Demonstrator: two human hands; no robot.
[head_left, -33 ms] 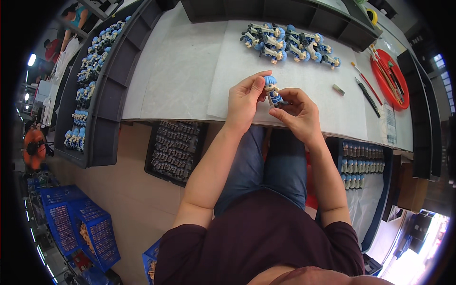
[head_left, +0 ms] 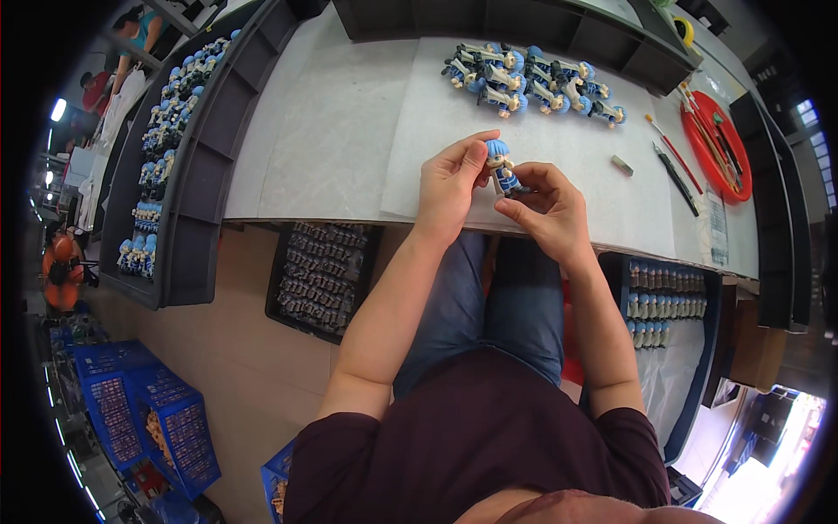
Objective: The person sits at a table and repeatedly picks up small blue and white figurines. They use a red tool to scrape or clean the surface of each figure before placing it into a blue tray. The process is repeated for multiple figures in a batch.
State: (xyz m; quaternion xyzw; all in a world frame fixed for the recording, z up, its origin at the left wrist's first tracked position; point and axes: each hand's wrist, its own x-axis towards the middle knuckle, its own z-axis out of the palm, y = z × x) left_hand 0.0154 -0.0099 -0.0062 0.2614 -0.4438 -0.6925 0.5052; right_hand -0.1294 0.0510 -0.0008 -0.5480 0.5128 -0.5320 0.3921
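Note:
Between my two hands, above the table's near edge, is a small blue-haired figurine (head_left: 502, 166) in a blue and white outfit, held upright. My left hand (head_left: 454, 183) pinches its head side between thumb and fingers. My right hand (head_left: 552, 205) is curled at its base, with the fingers around the feet and the thumb below. Beyond my hands, a group of similar figurines (head_left: 541, 80) lies on the white sheet, mostly on their sides.
A grey crate (head_left: 188, 175) of figurines stands at left. A red tray (head_left: 729, 144) with brushes lies at right, near a red-handled brush (head_left: 676, 153), a black pen-like tool (head_left: 676, 179) and a small grey block (head_left: 621, 165). Trays of figurines (head_left: 319, 275) sit below the table.

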